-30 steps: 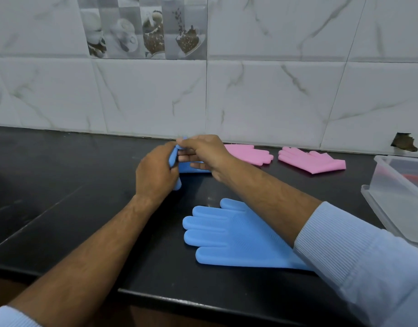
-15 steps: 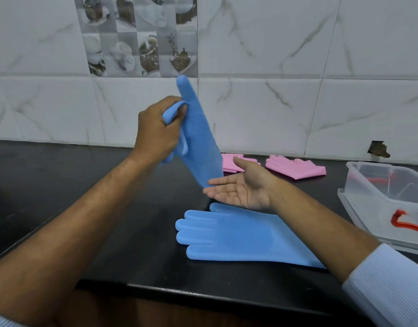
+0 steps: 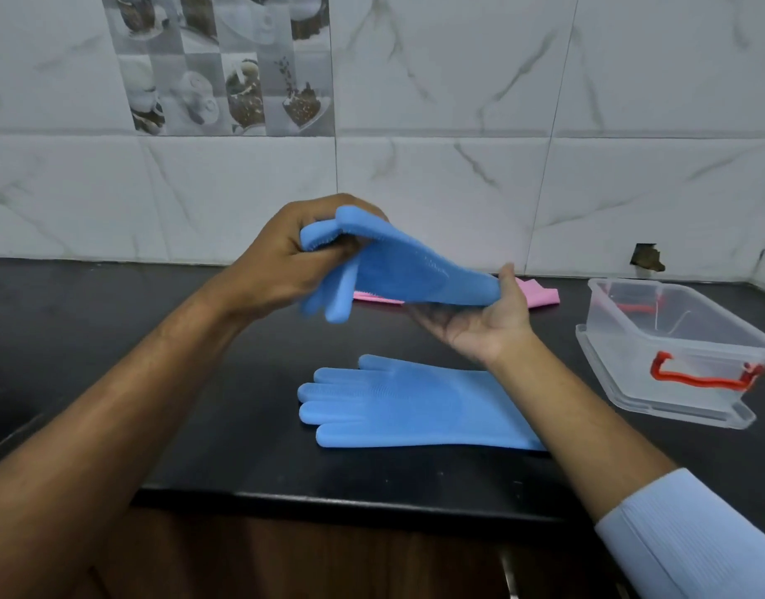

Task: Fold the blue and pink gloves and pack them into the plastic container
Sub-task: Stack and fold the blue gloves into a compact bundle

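My left hand [image 3: 281, 261] grips the finger end of a blue glove [image 3: 398, 270] held in the air above the counter. The glove's cuff end lies on my right hand [image 3: 480, 326], which is palm up under it, thumb at the cuff edge. A second blue glove [image 3: 406, 404] lies flat on the black counter [image 3: 199, 382] below, fingers pointing left. Pink gloves [image 3: 540, 296] lie at the back by the wall, mostly hidden behind the raised glove and my right hand. The clear plastic container [image 3: 631, 322] with red handles stands open at the right.
A white marble-tiled wall [image 3: 458, 166] rises right behind the counter. The counter's front edge [image 3: 328, 499] runs below the flat glove. The container sits on its clear lid [image 3: 674, 415] near the right end.
The raised blue glove swung from hanging upright to lying nearly level. My right hand came up under its cuff end and took its weight. My left hand lowered slightly.
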